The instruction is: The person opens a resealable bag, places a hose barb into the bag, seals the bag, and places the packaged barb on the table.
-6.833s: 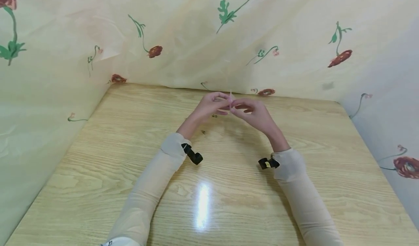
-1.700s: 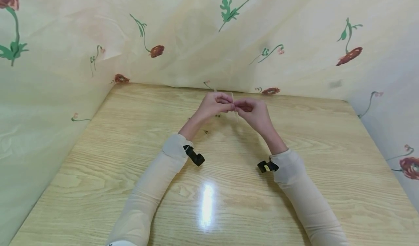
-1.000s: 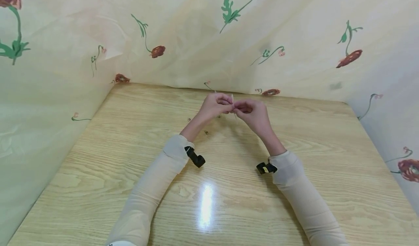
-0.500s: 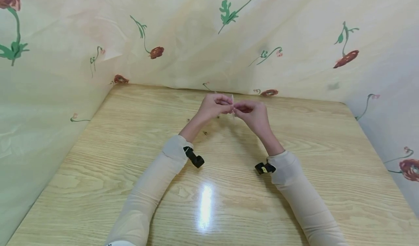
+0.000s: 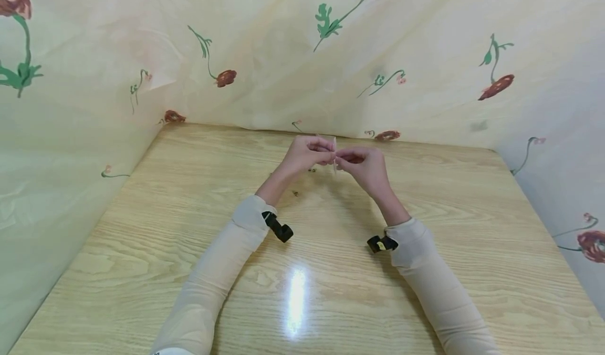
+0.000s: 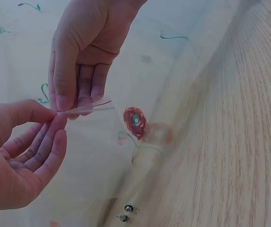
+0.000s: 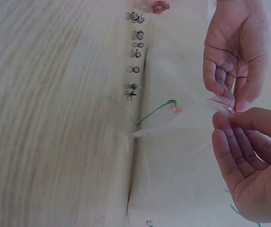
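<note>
The fingers [image 6: 65, 90] hide part of the plastic bag [image 6: 95, 105], a faint blurred sliver in the head view. There the metal pieces [image 5: 295, 194] are too small to make out, one mostly behind the left wrist [image 5: 272, 188]. The bottom edge cuts off both sleeves [image 5: 203, 286]; in their own wrist views, side edges crop the left hand [image 6: 22, 156] and the right hand [image 7: 258, 165].

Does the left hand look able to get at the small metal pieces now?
Likely yes: the small metal pieces lie near the left hand, with nothing seen covering them, though it is busy pinching the clear plastic piece.
</note>
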Demonstrator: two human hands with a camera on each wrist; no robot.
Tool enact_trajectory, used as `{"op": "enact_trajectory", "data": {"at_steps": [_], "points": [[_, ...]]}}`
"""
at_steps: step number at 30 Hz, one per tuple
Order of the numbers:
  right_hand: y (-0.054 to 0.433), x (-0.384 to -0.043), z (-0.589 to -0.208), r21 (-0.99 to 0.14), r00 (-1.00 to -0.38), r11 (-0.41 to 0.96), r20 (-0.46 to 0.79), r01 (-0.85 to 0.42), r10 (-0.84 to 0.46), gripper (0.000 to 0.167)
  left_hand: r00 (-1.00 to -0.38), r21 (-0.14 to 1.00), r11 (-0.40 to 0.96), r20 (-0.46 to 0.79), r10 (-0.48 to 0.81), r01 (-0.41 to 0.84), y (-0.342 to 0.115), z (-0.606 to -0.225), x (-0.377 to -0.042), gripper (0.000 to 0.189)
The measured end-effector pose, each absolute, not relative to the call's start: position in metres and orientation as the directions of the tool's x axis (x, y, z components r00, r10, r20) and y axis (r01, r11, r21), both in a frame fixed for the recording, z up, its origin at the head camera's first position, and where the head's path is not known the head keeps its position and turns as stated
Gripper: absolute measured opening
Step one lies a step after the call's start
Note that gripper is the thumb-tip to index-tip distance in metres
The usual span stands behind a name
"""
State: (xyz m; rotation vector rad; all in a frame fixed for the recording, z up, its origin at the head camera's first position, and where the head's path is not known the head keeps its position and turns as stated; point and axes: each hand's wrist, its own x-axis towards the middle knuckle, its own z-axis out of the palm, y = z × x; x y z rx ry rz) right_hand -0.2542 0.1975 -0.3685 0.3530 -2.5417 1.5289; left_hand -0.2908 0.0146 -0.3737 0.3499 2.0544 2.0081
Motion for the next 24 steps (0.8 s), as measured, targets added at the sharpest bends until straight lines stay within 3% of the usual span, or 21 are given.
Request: {"op": "enact_trajectory", "data": {"at_steps": [15, 24], "points": [[0.1995, -0.2522, -0.3707, -0.868, -0.967, 0.429, 0.207, -0.25, -0.146, 0.017, -0.933, 1.0, -0.006, -0.016, 0.359, -0.02, 0.0128, -0.3752, -0.2863, 0.015], [0.1993, -0.2515, -0.3679, -0.857, -0.959, 0.431, 0.247, -0.282, -0.136, 0.015, -0.932, 0.999, -0.035, 0.015, 0.362, 0.002, 0.0149, -0.3735, -0.2882, 0.015]]}}
